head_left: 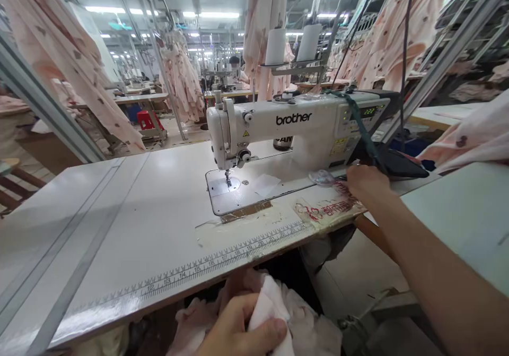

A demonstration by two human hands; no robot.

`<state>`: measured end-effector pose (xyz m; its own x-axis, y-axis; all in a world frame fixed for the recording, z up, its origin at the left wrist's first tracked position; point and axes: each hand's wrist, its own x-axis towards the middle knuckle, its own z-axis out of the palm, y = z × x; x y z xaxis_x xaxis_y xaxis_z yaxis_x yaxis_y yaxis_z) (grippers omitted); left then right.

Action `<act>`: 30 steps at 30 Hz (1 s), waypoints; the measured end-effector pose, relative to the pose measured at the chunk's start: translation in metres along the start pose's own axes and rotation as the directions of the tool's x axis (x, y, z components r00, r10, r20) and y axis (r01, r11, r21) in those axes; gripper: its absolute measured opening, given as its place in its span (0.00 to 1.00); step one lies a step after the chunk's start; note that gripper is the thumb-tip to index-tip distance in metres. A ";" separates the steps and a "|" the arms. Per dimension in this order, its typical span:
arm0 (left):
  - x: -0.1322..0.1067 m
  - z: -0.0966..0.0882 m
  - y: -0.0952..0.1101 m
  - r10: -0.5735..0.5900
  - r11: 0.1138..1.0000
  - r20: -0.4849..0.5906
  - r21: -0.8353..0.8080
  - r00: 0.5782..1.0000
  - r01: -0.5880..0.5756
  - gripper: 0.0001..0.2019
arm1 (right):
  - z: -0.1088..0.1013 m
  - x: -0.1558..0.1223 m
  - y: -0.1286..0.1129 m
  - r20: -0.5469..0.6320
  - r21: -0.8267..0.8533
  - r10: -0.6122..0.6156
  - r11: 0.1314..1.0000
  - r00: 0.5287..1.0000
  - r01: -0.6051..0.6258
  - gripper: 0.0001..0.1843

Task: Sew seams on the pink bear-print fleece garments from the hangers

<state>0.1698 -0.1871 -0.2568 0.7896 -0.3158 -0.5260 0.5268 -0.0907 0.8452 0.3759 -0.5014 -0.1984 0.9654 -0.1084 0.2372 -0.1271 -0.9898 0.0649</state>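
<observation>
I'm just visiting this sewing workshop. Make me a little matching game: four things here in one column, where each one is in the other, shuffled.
Things:
1. left hand
2. right hand
3. thread cones
4. red stool

Places:
A. on a stand above the sewing machine
B. on the floor far behind, left
C. below the table edge, gripping pale fabric
D. on the tabletop at the machine's right end

Pairs: 1-C, 2-D, 3-A, 4-B

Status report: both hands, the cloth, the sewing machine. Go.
Left hand grips pink cloth below table edge. Right hand rests beside sewing machine. Needle plate bare.
</observation>
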 end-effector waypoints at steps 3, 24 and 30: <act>-0.009 0.000 0.025 0.132 0.984 0.038 -0.129 0.991 -0.126 0.21 | -0.025 0.000 -0.004 0.060 0.015 -0.070 0.997 0.996 0.069 0.07; 0.044 0.049 0.073 0.259 0.902 -0.098 -0.331 0.961 -0.277 0.19 | -0.067 -0.110 -0.048 -0.377 -0.077 -0.824 0.484 0.424 0.872 0.25; 0.049 0.053 0.081 0.212 0.896 -0.109 -0.376 0.971 -0.237 0.18 | -0.056 -0.108 -0.048 -0.400 -0.158 -0.823 0.494 0.402 0.855 0.23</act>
<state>0.2346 -0.2599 -0.2095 0.9126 -0.2234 -0.3423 0.4028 0.3487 0.8463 0.2648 -0.4371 -0.1730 0.4019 0.8085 0.4299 0.7266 -0.5673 0.3877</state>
